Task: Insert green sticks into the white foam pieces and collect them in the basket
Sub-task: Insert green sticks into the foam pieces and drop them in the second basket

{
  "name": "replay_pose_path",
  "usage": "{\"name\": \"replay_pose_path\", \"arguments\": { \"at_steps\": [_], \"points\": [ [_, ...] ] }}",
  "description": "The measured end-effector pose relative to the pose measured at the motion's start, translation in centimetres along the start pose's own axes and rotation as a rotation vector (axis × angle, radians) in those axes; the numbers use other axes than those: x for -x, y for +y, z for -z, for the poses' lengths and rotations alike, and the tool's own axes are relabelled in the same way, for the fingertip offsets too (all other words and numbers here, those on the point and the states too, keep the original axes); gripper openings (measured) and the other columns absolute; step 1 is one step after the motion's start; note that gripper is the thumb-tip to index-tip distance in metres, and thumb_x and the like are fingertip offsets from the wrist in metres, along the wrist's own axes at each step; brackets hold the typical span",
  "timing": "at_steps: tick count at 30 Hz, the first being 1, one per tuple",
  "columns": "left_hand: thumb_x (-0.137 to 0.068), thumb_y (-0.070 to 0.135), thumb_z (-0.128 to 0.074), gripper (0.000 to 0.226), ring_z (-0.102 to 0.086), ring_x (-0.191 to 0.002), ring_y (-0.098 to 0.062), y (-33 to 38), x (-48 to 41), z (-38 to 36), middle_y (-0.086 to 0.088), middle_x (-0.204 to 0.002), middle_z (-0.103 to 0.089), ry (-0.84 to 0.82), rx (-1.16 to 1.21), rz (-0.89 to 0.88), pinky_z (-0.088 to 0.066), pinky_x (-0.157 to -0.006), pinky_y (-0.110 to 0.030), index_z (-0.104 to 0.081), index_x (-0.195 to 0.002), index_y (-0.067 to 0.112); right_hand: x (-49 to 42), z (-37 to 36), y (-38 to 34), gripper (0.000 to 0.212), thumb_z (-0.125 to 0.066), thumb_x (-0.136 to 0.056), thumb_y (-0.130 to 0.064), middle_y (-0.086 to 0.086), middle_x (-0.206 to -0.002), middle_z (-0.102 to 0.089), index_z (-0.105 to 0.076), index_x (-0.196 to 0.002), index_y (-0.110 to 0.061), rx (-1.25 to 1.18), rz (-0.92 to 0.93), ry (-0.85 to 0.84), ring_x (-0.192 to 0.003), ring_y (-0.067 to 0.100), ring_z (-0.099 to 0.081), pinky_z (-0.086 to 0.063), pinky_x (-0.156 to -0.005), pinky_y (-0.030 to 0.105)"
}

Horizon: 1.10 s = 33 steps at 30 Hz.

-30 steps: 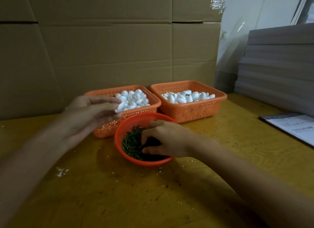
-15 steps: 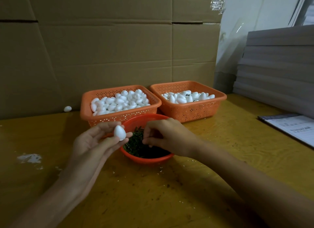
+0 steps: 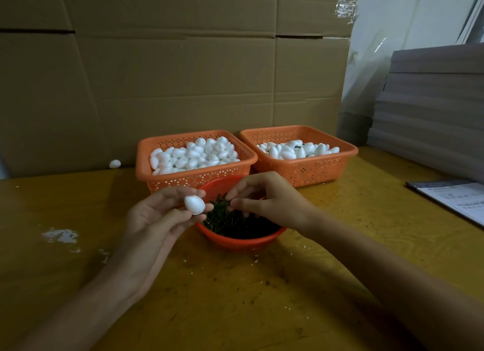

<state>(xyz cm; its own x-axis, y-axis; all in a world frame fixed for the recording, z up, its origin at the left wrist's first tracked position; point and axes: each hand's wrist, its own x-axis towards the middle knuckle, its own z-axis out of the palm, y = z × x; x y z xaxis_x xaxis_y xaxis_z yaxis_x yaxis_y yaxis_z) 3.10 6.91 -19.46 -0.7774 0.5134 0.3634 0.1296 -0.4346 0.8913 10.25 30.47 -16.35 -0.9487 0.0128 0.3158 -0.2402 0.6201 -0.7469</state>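
My left hand (image 3: 159,214) pinches a white egg-shaped foam piece (image 3: 194,205) between thumb and fingertips, just left of the round orange bowl (image 3: 241,242) of green sticks (image 3: 230,219). My right hand (image 3: 267,200) hovers over the bowl, its thumb and forefinger pinching a small green stick close to the foam piece. Behind stand two square orange baskets: the left basket (image 3: 146,154) is heaped with plain foam pieces, the right basket (image 3: 348,154) holds foam pieces, some with dark sticks showing.
A loose foam piece (image 3: 114,163) lies by the cardboard wall (image 3: 183,75) at the back left. White foam crumbs (image 3: 61,236) dot the yellow table at the left. Stacked grey boards (image 3: 432,109) and a printed sheet (image 3: 455,198) sit at the right.
My left hand came away from the left basket with one foam piece and brought it beside the bowl. My right hand lifted out of the sticks, pinching one.
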Motion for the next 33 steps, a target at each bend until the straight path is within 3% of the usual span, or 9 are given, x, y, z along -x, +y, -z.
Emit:
{"name": "replay_pose_path", "arguments": {
  "at_steps": [11,24,27,33],
  "points": [
    [-0.078,0.006,-0.072,0.025,-0.074,-0.111,-0.036,0.21,0.11,-0.22,-0.018,-0.119,-0.075,0.013,-0.004,-0.004,-0.061,-0.082,-0.026,-0.082,-0.099,0.016,-0.02,0.42,0.04,0.011,-0.075,-0.095,-0.009,-0.002,-0.096,-0.08,-0.075,-0.104,-0.014,-0.159,-0.062,-0.005,-0.074,0.012,-0.071,-0.057,-0.064,0.02],
    [-0.056,0.012,-0.1,0.061,-0.073,-0.114,-0.024,-0.14,0.17,0.12,-0.011,-0.117,-0.077,0.0,-0.15,-0.067,-0.059,-0.089,-0.025,-0.079,-0.111,0.026,-0.24,0.41,0.5,0.013,-0.071,-0.097,-0.006,0.004,-0.101,-0.078,-0.074,-0.109,-0.008,-0.132,-0.045,-0.021,-0.075,0.014,-0.069,-0.054,-0.061,0.021],
    [-0.06,0.022,-0.095,0.054,-0.073,-0.112,-0.022,-0.11,0.37,-0.2,-0.009,-0.115,-0.077,-0.025,-0.209,-0.125,-0.059,-0.092,-0.027,-0.077,-0.11,0.027,-0.25,0.37,0.59,0.014,-0.07,-0.097,-0.006,0.006,-0.102,-0.078,-0.074,-0.11,-0.007,-0.124,-0.041,-0.02,-0.075,0.014,-0.069,-0.054,-0.06,0.021],
    [-0.07,0.011,-0.092,0.046,-0.075,-0.099,-0.021,-0.36,0.61,-0.72,-0.005,-0.105,-0.075,-0.015,-0.375,-0.2,-0.062,-0.079,-0.025,-0.078,-0.109,0.032,-0.23,0.28,0.54,0.016,-0.067,-0.1,-0.01,-0.001,-0.103,-0.079,-0.075,-0.115,-0.011,-0.086,0.004,-0.034,-0.075,0.011,-0.07,-0.055,-0.061,0.024]
  ]
}}
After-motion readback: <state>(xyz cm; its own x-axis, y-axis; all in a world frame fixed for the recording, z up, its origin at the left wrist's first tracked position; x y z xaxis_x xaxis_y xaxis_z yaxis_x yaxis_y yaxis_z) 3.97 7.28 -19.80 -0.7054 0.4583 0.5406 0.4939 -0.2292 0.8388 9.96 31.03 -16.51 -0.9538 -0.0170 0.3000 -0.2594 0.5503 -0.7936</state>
